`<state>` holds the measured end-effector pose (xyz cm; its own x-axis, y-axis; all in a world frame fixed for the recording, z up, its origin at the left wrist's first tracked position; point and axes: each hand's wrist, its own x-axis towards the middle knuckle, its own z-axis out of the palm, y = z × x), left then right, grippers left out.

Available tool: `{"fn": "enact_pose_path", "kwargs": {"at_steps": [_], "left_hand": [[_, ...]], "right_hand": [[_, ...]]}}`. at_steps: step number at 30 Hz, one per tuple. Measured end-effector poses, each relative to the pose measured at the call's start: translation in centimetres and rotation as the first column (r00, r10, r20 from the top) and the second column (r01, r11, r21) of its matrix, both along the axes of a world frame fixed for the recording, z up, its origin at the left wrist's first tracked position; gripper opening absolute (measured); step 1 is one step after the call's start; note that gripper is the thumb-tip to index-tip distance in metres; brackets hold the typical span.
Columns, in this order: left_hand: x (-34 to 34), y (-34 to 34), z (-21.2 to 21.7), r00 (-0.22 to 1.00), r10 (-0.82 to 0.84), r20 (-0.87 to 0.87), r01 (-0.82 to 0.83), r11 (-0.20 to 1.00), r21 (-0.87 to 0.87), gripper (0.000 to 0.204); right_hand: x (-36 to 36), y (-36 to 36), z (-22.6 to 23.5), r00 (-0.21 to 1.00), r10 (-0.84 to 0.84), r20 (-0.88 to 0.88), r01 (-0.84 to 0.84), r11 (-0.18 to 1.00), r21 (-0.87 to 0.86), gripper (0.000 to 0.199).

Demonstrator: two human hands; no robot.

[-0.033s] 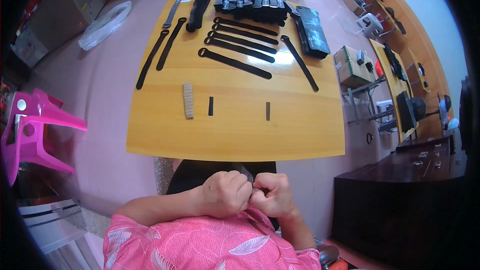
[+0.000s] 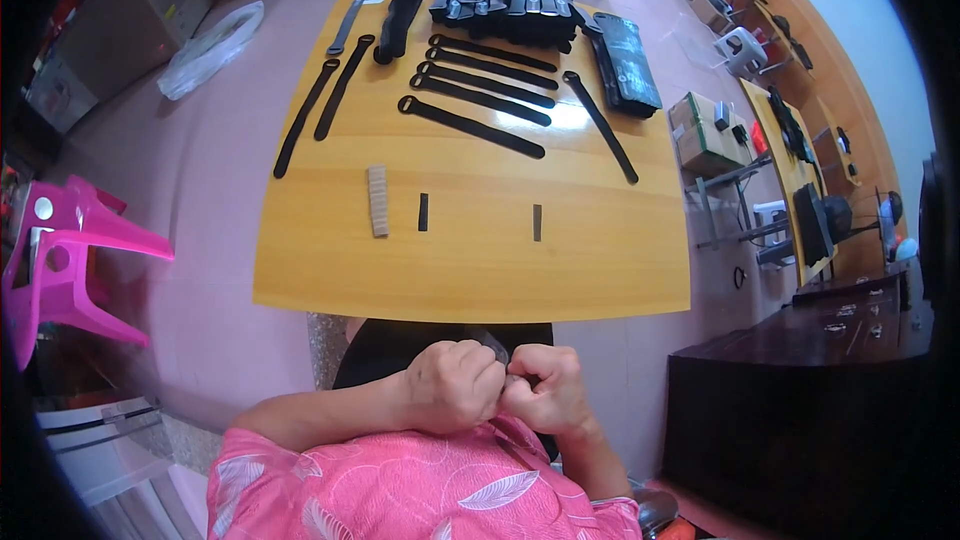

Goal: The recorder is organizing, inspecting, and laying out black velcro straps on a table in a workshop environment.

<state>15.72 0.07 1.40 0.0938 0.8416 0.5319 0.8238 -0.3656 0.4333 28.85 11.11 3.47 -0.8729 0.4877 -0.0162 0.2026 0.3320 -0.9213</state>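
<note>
Close to my body, below the table's near edge, my left hand [image 2: 456, 386] and my right hand [image 2: 549, 390] meet with their fingers curled tight. A small dark, glossy piece [image 2: 490, 342] shows just above the knuckles of my left hand; the fingers hide most of it, so its kind is unclear. On the wooden table [image 2: 480, 275] ahead lie a ribbed beige strip [image 2: 377, 202], a short black strip [image 2: 423, 212] and a short brown strip [image 2: 537, 223]. Farther off, several black cable straps [image 2: 470, 128] with looped ends are laid out.
Bundled black straps [image 2: 505, 5] are piled at the table's far side, beside a dark wrapped pack [image 2: 627, 65]. A pink plastic stool [image 2: 85, 260] stands left. A dark wooden cabinet [image 2: 800, 370] and a cardboard box [image 2: 705, 130] are to the right. A plastic bag [image 2: 212, 50] lies on the floor.
</note>
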Motion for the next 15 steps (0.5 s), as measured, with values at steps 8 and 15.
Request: {"fn": "enact_pose_path", "kwargs": {"at_steps": [8,15], "left_hand": [[1.1,0.4,-1.6,0.75,0.138,0.647,-0.074,0.989,-0.125,0.007],[0.6,0.2,-1.0,0.913,0.048,0.406,-0.06,0.998,0.016,0.01]], "right_hand": [[0.2,0.4,-1.0,0.997,-0.064,0.031,0.065,0.997,-0.041,0.007],[1.2,1.7,-0.3,0.965,0.089,0.246,0.035,0.888,-0.459,0.021]]}}
